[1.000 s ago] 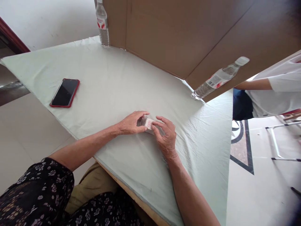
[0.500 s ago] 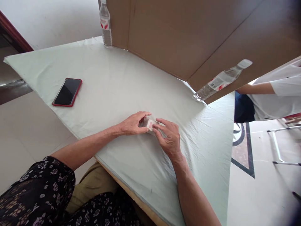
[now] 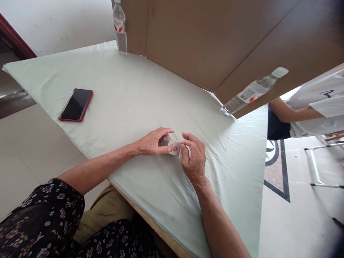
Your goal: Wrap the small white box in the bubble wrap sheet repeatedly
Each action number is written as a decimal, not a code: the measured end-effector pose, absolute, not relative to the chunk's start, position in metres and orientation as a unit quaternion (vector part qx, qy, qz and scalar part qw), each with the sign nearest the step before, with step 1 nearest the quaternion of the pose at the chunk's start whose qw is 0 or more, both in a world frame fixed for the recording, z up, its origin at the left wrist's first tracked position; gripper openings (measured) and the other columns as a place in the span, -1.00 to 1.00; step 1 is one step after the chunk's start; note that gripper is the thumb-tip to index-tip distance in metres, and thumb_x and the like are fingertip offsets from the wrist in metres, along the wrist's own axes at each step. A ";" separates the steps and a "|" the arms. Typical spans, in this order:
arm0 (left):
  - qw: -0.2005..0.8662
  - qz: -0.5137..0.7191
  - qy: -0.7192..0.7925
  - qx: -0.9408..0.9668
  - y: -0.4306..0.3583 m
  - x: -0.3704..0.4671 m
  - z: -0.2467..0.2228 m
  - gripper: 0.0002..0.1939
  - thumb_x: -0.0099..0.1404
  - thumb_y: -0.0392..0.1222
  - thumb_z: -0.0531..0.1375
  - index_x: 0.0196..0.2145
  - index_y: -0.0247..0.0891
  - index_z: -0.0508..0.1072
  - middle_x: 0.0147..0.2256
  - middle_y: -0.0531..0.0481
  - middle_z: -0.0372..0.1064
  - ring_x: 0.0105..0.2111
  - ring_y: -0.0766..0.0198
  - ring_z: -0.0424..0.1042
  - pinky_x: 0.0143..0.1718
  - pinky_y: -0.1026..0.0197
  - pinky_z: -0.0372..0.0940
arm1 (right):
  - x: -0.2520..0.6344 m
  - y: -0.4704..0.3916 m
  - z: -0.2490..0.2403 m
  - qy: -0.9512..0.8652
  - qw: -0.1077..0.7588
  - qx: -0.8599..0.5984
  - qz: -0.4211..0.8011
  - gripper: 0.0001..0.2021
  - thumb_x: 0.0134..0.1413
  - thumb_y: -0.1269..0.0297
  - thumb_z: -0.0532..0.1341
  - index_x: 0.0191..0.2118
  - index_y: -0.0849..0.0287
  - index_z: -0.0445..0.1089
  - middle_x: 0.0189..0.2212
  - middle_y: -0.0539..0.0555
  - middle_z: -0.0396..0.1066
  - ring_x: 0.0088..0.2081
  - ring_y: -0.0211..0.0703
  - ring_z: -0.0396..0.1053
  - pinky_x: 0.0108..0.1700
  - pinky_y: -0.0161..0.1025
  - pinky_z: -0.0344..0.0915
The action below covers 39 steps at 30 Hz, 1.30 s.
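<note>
A small, partly see-through box with red print (image 3: 174, 148) rests on or just above the cloth, between my two hands. My left hand (image 3: 156, 142) is curled around its left end, thumb along the near side and fingers at the far side. At the box's right end, my right hand (image 3: 194, 154) has its thumb and index finger pinched together on the edge. My fingers cover part of the box, and what it holds cannot be made out.
A phone in a red case (image 3: 76, 105) lies left on the pale green tablecloth (image 3: 129, 93). Beyond stands a brown cardboard panel (image 3: 182, 43), with one water bottle (image 3: 120, 30) at its left edge and another water bottle (image 3: 252, 93) at its right. A person in white (image 3: 309, 107) is on the right.
My right hand has shifted slightly right, its thumb and index finger closing on the box's end. A different printed face of the box now shows. The person's arm at right has moved.
</note>
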<state>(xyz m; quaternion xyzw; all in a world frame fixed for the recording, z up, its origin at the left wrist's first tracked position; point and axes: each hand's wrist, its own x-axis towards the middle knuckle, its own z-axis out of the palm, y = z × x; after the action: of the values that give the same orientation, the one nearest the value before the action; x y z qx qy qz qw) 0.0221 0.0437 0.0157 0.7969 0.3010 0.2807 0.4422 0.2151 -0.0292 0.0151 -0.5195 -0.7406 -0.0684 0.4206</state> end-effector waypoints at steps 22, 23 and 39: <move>0.562 0.292 0.288 0.718 0.042 0.018 0.025 -0.22 0.10 -0.01 0.34 0.23 -0.22 0.20 0.10 -0.26 0.28 -0.05 0.10 0.39 0.05 -0.04 0.28 | 0.247 0.067 0.047 -0.727 0.374 -0.574 -0.044 -0.91 0.21 0.31 0.09 -0.30 0.09 0.31 -0.01 0.24 0.47 0.05 0.04 0.40 0.04 0.05 0.26; 0.564 0.294 0.288 0.716 0.043 0.018 0.025 -0.30 0.12 -0.01 0.32 0.18 -0.22 0.25 0.05 -0.22 0.32 -0.08 0.12 0.39 0.02 -0.01 0.29 | 0.247 0.073 0.047 -0.725 0.379 -0.573 -0.039 -0.91 0.21 0.31 0.09 -0.31 0.08 0.31 -0.02 0.23 0.47 0.05 0.04 0.40 0.05 0.05 0.25; 0.680 0.285 0.345 0.581 0.051 0.022 0.021 -0.63 0.11 -0.30 0.19 -0.10 -0.32 0.54 -0.25 -0.07 0.50 -0.20 0.20 0.44 -0.10 0.13 0.31 | 0.202 -0.014 0.043 -0.652 0.282 -0.695 0.113 -0.67 0.05 -0.06 0.25 -0.49 0.09 0.28 -0.59 -0.04 0.35 -0.53 -0.22 0.24 -0.43 -0.24 0.08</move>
<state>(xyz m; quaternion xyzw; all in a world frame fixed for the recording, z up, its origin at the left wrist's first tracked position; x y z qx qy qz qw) 0.0224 0.0506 0.0214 0.5809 0.3446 0.2854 0.6799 0.2022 -0.0142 0.0434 -0.6948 -0.6519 0.1125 0.2821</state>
